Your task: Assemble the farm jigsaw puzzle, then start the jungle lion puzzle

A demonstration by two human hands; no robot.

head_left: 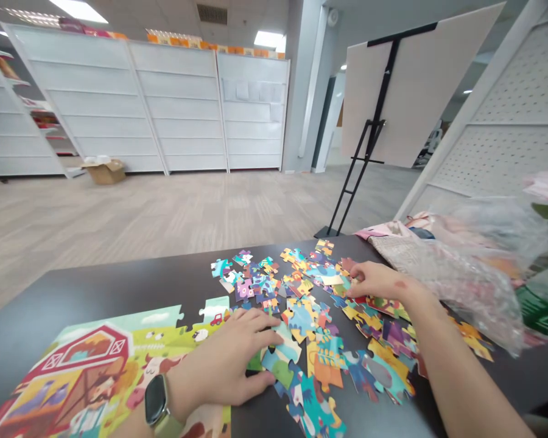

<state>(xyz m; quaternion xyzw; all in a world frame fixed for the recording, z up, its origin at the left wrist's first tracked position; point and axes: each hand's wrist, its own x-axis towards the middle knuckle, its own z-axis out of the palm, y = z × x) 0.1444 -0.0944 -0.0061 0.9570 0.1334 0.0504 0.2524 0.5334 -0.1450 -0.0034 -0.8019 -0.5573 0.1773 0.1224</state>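
A partly joined farm jigsaw puzzle (95, 353), with a red barn, a cow and sheep, lies at the left of the dark table. My left hand (237, 353), a watch on its wrist, lies palm down between it and the loose pieces. Its fingers are spread and touch the nearest pieces. Across the middle and right are many loose puzzle pieces (301, 316), some overlapping. Over the right side of this heap, my right hand (379, 281) has its fingers curled down in a pinch on a puzzle piece, mostly hidden by the fingertips.
Clear plastic wrapping (470, 280) and a green-labelled container (543, 304) crowd the table's right edge. Beyond the table (119, 283) stands a black easel (369, 140) with a white board. White shelving (178, 109) and a cardboard box (104, 171) are farther back.
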